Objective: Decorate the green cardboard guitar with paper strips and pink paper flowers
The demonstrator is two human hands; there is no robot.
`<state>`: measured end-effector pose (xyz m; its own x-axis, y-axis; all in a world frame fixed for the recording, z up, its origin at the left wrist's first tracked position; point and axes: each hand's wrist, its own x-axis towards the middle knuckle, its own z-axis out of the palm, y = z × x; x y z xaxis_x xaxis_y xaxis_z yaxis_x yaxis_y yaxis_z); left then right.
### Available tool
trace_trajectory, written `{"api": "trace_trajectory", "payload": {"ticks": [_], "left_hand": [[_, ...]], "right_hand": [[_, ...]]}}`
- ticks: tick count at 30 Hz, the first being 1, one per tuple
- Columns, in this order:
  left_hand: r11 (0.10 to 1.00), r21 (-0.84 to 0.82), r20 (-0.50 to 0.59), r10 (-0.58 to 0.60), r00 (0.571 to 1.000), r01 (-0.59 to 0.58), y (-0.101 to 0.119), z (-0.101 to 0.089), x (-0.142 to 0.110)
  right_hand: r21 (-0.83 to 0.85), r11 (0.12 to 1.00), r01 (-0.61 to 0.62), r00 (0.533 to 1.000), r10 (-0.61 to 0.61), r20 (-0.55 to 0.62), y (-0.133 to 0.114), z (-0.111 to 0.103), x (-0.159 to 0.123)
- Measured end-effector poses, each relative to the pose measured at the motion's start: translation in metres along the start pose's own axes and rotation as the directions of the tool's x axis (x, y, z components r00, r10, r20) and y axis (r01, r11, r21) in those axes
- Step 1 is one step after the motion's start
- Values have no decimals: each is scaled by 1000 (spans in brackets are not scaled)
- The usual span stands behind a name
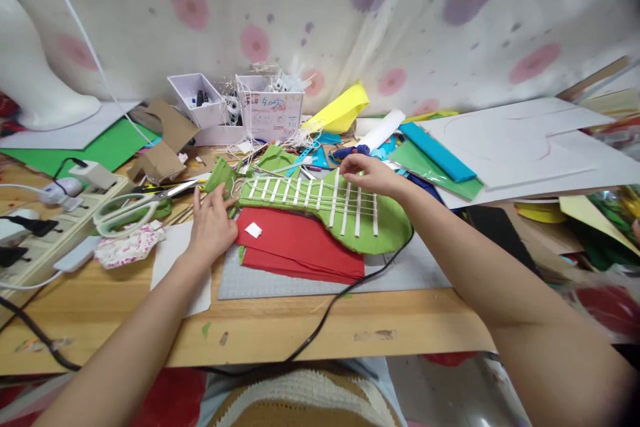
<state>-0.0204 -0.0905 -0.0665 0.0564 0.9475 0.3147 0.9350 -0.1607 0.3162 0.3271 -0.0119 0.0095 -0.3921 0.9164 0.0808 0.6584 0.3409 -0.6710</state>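
Across the tabletop [280,340], seen from my head, a green guitar shape [395,223] lies between my two hands, its narrow end to the left and its round end to the right. White strips [358,213] cross it, with pale cords running lengthwise over them.

I rest my left hand [213,223] at the narrow end, fingers apart and loosely bent; they cover some of that end, so I cannot tell how firmly they touch it. My right hand [367,173] is at the upper edge, above the strips, thumb and fingers drawn narrowly together; whether anything is pinched between them I cannot tell.

Under the shape, red sheets [300,247] hide part of a grey mat [280,287], and a small white square [253,230] lies on the red. A black cable [327,313] comes out by the round end and bends over the front edge; its far end is out of sight. My left forearm partly covers a white sheet [167,257], beside which are scissors [125,213] and a power strip [55,240] cut off at the left. Behind the shape, a blue tool [350,151] is partly blocked by my right hand, and the scraps around it are too jumbled to make out.
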Motion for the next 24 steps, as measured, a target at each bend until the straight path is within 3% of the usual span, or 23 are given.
{"api": "trace_trajectory", "payload": {"ticks": [9,16,20,24], "left_hand": [[1000,29,-15,8,1000,-8,1,0,-1],[1000,19,-26,15,1000,-14,-1,2,-1],[1000,17,-22,20,1000,-20,-3,4,-1],[999,38,-21,37,999,-36,-3,3,-1]], "right_hand": [[59,994,-90,995,88,35,-2,9,0],[99,991,-91,995,87,46,-24,29,4],[161,986,-51,998,43,51,-36,52,16],[167,982,84,995,-92,43,-55,87,35]]}}
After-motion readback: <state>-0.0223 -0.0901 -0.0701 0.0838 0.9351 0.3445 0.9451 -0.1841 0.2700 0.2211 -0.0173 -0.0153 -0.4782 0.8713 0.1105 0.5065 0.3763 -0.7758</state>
